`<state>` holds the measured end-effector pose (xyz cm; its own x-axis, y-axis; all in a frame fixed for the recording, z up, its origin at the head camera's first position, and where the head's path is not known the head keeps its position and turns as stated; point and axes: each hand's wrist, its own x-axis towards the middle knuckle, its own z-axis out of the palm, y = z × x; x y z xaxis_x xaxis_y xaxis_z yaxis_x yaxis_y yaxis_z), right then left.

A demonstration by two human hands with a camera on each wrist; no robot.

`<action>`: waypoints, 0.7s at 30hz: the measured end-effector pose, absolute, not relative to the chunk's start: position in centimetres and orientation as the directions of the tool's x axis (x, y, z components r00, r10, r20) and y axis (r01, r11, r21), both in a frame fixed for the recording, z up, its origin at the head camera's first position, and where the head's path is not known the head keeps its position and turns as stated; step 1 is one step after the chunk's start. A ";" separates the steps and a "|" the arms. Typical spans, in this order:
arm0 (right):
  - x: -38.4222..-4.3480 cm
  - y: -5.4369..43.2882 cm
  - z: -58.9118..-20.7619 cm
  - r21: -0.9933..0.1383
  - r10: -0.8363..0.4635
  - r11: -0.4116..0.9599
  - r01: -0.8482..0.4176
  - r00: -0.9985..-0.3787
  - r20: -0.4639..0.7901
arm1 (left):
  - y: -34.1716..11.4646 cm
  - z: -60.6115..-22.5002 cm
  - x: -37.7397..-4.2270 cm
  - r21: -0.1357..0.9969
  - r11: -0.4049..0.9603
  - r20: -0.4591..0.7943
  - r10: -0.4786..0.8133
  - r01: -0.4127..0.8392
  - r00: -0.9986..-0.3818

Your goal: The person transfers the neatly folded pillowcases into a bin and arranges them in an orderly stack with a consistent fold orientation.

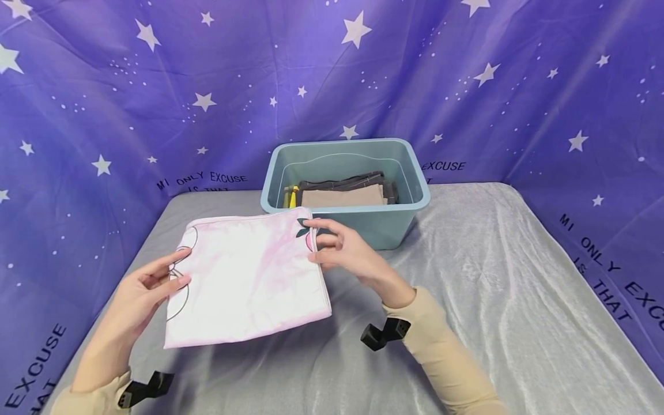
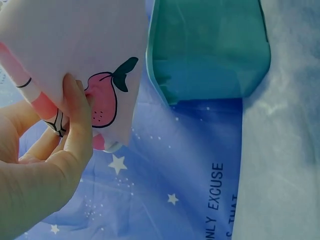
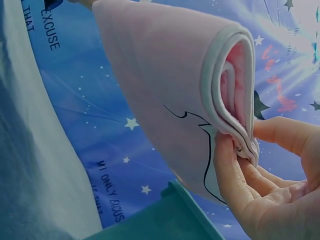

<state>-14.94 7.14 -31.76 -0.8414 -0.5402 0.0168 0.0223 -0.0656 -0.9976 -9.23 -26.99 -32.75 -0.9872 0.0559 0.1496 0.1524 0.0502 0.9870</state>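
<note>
A pale pink and white folded cloth point(image 1: 249, 276) hangs between my two hands, lifted off the table in front of the bin. My left hand point(image 1: 145, 288) pinches its left side between thumb and fingers. On the opposite side, my right hand point(image 1: 347, 251) pinches the folded edge near a printed green leaf. In the left wrist view, the cloth point(image 2: 100, 35) bears a pink fruit print beside the left hand point(image 2: 55, 150). Several folded layers with white piping show in the right wrist view, where the right hand point(image 3: 260, 185) grips the cloth point(image 3: 165, 70).
Behind the cloth stands a blue-green bin point(image 1: 363, 222) holding dark folded fabric point(image 1: 342, 183), a beige folded piece point(image 1: 342, 197) and something yellow point(image 1: 293, 197). Grey velvety fabric point(image 1: 482, 300) covers the table. A purple star-printed curtain point(image 1: 311, 69) encloses the back and sides.
</note>
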 end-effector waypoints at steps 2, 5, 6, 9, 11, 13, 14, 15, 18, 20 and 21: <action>-15.0 7.4 -31.4 -0.998 -0.536 -0.062 0.018 -0.844 0.018 | -26.7 -32.5 -9.4 0.986 0.049 0.157 0.059 0.160 -0.986; -15.1 7.9 -31.0 -0.998 -0.527 -0.059 0.013 -0.850 0.021 | -26.3 -32.2 -9.7 0.989 0.033 0.144 0.073 0.147 -0.987; -15.1 8.0 -30.9 -0.998 -0.524 -0.058 0.011 -0.851 0.022 | -26.1 -32.1 -9.8 0.989 0.029 0.140 0.079 0.143 -0.987; -15.3 8.4 -30.7 -0.998 -0.514 -0.059 0.002 -0.857 0.029 | -25.8 -31.8 -10.1 0.992 0.021 0.122 0.092 0.125 -0.988; -15.4 8.6 -30.5 -0.998 -0.506 -0.064 -0.003 -0.862 0.035 | -25.5 -31.6 -10.4 0.992 0.018 0.120 0.099 0.122 -0.988; -15.5 8.9 -30.3 -0.998 -0.497 -0.067 -0.005 -0.867 0.038 | -25.3 -31.4 -10.6 0.992 0.022 0.121 0.101 0.123 -0.988; -15.6 9.0 -30.3 -0.997 -0.494 -0.071 -0.006 -0.868 0.040 | -25.1 -31.4 -10.7 0.992 0.024 0.121 0.103 0.124 -0.987; -15.6 9.1 -30.2 -0.997 -0.490 -0.072 -0.006 -0.871 0.041 | -25.0 -31.3 -10.8 0.992 0.026 0.121 0.105 0.124 -0.987; -15.7 9.5 -30.1 -0.997 -0.473 -0.078 -0.002 -0.880 0.039 | -24.6 -31.1 -11.2 0.992 0.035 0.117 0.114 0.122 -0.987; -15.8 9.8 -30.0 -0.996 -0.463 -0.087 0.003 -0.886 0.037 | -24.4 -30.9 -11.4 0.993 0.033 0.112 0.123 0.117 -0.986; -15.8 9.9 -29.9 -0.996 -0.458 -0.093 0.006 -0.888 0.037 | -24.2 -30.8 -11.5 0.993 0.035 0.111 0.127 0.116 -0.986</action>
